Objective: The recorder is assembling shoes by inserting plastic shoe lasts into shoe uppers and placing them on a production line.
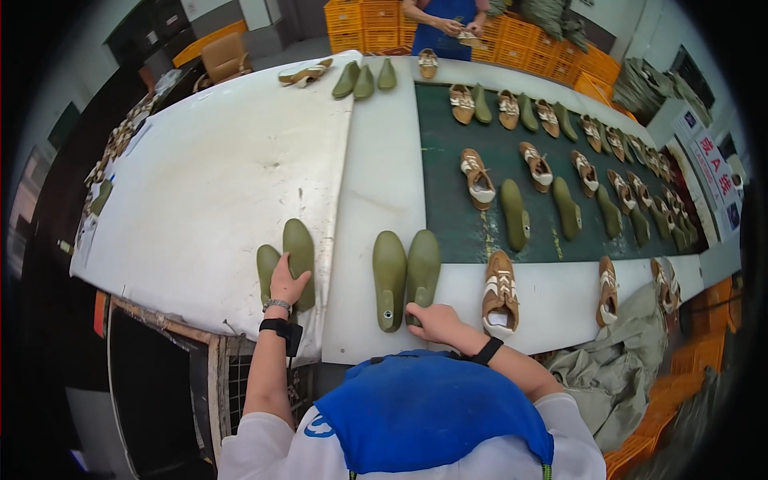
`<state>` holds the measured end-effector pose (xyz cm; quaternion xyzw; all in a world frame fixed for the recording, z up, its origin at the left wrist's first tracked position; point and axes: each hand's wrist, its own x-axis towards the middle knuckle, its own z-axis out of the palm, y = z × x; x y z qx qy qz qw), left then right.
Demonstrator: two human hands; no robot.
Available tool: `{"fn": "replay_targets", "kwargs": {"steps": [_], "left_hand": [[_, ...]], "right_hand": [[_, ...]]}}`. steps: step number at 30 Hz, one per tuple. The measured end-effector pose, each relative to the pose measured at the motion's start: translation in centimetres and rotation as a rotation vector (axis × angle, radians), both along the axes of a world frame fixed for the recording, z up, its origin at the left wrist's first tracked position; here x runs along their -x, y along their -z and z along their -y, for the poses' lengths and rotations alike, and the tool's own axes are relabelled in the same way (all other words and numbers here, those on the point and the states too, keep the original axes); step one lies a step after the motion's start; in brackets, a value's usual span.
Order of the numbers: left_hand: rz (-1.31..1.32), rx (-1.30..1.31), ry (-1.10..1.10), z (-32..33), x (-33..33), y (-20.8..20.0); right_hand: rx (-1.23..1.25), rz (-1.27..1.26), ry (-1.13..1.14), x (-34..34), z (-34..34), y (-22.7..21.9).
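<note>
On the white cloth to the left lie two green shoe lasts, a smaller-looking one (pixel 267 268) and a longer one (pixel 299 240). My left hand (pixel 286 282) grips the longer last, its thumb across the top; its other fingers are partly hidden between the pair. On the pale board in front of me rest two more green lasts, side by side with toes pointing away: the left last (pixel 389 272) and the right last (pixel 423 264). My right hand (pixel 438 323) is closed round the heel end of the right one. Just beyond that hand stands a brown-and-white sneaker (pixel 500 292).
Rows of sneakers (pixel 478 178) and green lasts (pixel 515 212) cover a dark green belt (pixel 448 232) at right. More lasts (pixel 364 82) lie at the far edge. A co-worker in a blue apron (pixel 442 40) stands opposite, before orange crates (pixel 376 24). Grey-green fabric (pixel 616 360) hangs at near right.
</note>
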<state>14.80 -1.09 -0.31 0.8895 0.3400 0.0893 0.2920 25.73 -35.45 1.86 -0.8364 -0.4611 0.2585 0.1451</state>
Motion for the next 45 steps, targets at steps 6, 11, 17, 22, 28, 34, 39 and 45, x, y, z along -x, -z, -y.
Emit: {"fn": "replay_targets", "kwargs": {"steps": [6, 11, 17, 22, 28, 34, 39, 45], "left_hand": [[0.103, 0.19, 0.035, 4.5, -2.6, 2.0], [0.118, 0.076, 0.384, 13.1, -3.1, 1.3], [0.105, -0.445, 0.312, 6.5, -0.9, -0.1], [-0.065, -0.518, 0.154, 1.5, 3.1, 2.0], [-0.016, -0.103, -0.223, -4.6, 6.2, 5.0], [0.022, 0.126, -0.146, -1.8, 4.8, 4.8], [0.039, 0.066, 0.035, 7.8, -0.1, 0.5], [0.037, 0.168, 0.165, 9.9, -3.1, 1.7]], "right_hand": [[-0.036, 0.013, 0.046, 0.0, 0.5, 0.8], [-0.078, -0.066, 0.081, -0.2, 1.1, 0.6], [-0.296, 0.145, 0.631, -4.8, 13.0, 0.6], [0.076, 0.661, 1.343, -10.3, 37.0, 2.2], [0.368, 0.444, 1.318, -10.9, 41.9, 2.0], [0.511, 0.285, 0.931, -8.7, 34.5, 1.4], [0.274, -0.222, 0.523, -5.6, 25.4, -1.5], [0.364, 0.037, 0.498, -5.1, 20.8, -5.0]]}}
